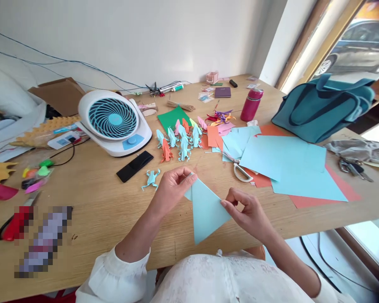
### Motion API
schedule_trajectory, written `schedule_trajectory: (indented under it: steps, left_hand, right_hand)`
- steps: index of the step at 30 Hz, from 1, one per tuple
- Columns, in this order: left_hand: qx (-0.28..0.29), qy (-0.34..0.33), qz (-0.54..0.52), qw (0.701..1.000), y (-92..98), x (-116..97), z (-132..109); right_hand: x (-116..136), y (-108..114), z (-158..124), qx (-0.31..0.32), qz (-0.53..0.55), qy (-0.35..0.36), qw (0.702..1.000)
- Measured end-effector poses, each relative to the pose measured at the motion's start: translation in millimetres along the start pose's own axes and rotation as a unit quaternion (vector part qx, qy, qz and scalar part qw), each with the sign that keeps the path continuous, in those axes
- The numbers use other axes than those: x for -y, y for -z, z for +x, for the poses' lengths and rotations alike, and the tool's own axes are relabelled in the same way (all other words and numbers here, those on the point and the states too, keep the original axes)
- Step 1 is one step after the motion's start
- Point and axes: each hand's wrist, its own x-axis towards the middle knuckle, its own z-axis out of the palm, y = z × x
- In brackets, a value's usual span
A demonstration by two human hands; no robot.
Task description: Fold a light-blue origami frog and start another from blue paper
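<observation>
A folded light blue paper [208, 210], roughly triangular, is held between both hands just over the table's near part. My left hand [177, 183] pinches its upper left corner between thumb and fingers. On the right edge of the sheet, my right hand [244, 206] grips with thumb and forefinger. A light blue origami frog [151, 178] lies beside my left hand. Beyond the hands stands a cluster of folded paper figures, among them a light blue one [183, 149] and an orange-red one [166, 150].
Scissors [241, 172] lie by stacked light blue sheets [265, 158] on the right. A teal bag [322, 109] and a magenta bottle [252, 105] stand behind them. To the left are a white fan [113, 120], a black phone [134, 166] and a red-handled cutter [19, 223].
</observation>
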Motion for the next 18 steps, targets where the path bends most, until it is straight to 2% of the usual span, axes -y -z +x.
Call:
schedule_trajectory:
  steps: [5,9,12,14,16,18]
  left_hand:
    - [-0.012,-0.045,0.097,0.994,1.4,7.7,2.2]
    - [0.005,-0.061,0.216,0.974,-5.1,33.5,12.8]
    - [0.005,-0.077,0.322,0.943,-13.1,55.8,20.9]
    - [-0.011,-0.119,0.409,0.905,-18.7,63.4,19.2]
    - [-0.015,-0.139,0.472,0.871,-25.8,66.5,8.9]
    - [0.024,-0.144,0.499,0.854,-35.4,71.3,-8.2]
  right_hand:
    - [-3.2,0.0,-4.4,0.052,-0.036,-0.014,0.998]
    - [-15.8,0.7,-12.7,0.093,-0.129,-0.033,0.987]
    - [-24.2,3.5,-16.4,0.079,-0.147,-0.048,0.985]
    - [-20.6,7.6,-15.7,0.067,-0.115,-0.046,0.99]
    - [-6.5,14.4,-15.2,0.056,-0.057,-0.032,0.996]
    - [15.1,23.8,-20.2,0.045,0.013,0.001,0.999]
